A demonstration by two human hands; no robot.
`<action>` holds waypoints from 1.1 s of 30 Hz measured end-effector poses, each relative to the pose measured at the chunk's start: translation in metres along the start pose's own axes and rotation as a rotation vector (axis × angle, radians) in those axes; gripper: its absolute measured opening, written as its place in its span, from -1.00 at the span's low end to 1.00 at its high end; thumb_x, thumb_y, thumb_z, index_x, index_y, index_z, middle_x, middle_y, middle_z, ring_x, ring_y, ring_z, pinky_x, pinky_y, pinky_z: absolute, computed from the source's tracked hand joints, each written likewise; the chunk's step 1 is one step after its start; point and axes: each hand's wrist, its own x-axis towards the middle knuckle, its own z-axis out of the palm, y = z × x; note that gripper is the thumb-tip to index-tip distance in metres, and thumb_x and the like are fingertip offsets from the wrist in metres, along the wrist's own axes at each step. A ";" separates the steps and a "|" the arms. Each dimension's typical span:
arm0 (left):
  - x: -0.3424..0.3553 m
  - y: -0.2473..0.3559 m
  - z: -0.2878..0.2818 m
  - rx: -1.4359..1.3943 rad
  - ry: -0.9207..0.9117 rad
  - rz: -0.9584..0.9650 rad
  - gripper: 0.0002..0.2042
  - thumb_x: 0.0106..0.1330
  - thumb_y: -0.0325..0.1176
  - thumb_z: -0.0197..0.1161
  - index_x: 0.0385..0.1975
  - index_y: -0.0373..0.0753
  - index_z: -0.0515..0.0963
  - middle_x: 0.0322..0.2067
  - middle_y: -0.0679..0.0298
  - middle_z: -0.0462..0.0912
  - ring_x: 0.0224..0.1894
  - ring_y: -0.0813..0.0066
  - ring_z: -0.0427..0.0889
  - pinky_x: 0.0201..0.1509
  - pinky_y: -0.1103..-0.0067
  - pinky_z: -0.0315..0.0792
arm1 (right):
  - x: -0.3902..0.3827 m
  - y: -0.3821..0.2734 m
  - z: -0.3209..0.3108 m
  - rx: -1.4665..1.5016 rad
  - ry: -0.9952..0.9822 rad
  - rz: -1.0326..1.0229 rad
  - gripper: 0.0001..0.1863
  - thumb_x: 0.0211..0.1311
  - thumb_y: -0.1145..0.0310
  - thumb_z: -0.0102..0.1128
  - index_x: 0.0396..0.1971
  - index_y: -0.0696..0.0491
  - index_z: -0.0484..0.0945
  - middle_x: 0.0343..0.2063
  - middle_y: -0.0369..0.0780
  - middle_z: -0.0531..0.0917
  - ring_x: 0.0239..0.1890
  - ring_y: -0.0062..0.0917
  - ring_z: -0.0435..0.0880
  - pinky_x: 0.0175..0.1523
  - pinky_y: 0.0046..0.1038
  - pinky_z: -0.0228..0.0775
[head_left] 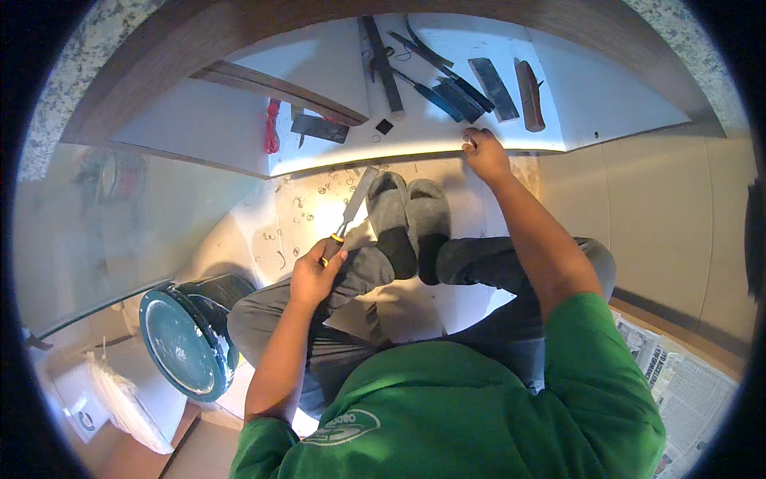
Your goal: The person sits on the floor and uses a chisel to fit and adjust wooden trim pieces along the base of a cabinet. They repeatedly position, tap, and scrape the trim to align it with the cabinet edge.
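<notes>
My left hand (313, 278) is closed round the black and yellow handle of a chisel (355, 201). Its wide flat blade points up and away, beside my grey shoes. At the front edge of the white cabinet shelf (351, 156), my right hand (485, 157) has its thumb and fingers pinched together; whatever is between them is too small to make out. Just beyond that hand lie a blue-handled tool (428, 96), dark flat pieces (495, 88) and a wooden block (530, 96) that looks like a hand plane.
A red cord bundle (273, 128), a dark flat block (319, 128) and a small black square (384, 126) lie on the shelf's left part. Curled shavings (303, 206) are scattered on the floor. A teal-lidded bucket (177, 345) is at left, newspaper (686, 407) at right.
</notes>
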 end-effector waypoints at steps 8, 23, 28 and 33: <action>0.004 -0.002 0.002 0.020 0.011 0.017 -0.62 0.36 -0.06 0.42 -0.03 -0.24 0.67 -0.50 0.06 0.66 -0.48 0.29 0.60 -0.28 0.43 0.50 | 0.001 -0.011 -0.012 -0.105 -0.272 0.060 -0.76 0.31 0.31 0.11 -0.21 0.10 0.70 -0.16 0.05 0.69 -0.01 0.02 0.66 0.12 -0.05 0.51; 0.008 0.000 -0.003 0.000 -0.038 -0.034 -0.67 0.38 -0.15 0.42 -0.03 -0.26 0.65 -0.48 0.20 0.65 -0.40 0.51 0.55 -0.23 0.50 0.47 | -0.051 -0.033 -0.002 -0.476 -0.100 -0.398 -0.58 0.22 0.39 0.17 0.09 0.13 0.57 0.21 0.00 0.55 0.36 -0.04 0.42 0.44 0.10 0.20; 0.011 -0.010 0.001 0.004 -0.045 -0.062 -0.66 0.38 -0.14 0.41 -0.02 -0.26 0.65 -0.47 0.19 0.66 -0.40 0.50 0.56 -0.23 0.50 0.47 | -0.025 -0.055 -0.020 -0.278 -0.540 -0.212 -0.29 0.21 0.37 0.20 0.42 0.05 0.34 0.41 -0.02 0.39 0.47 -0.06 0.32 0.48 0.13 0.16; 0.011 -0.001 -0.001 -0.020 -0.051 -0.037 -0.63 0.39 -0.14 0.41 0.02 -0.27 0.65 -0.47 0.22 0.65 -0.41 0.53 0.54 -0.24 0.52 0.45 | -0.050 -0.067 0.010 -0.475 -0.302 -0.356 -0.19 0.18 0.38 0.24 0.49 0.01 0.25 0.51 -0.05 0.26 0.55 -0.05 0.18 0.52 0.15 0.07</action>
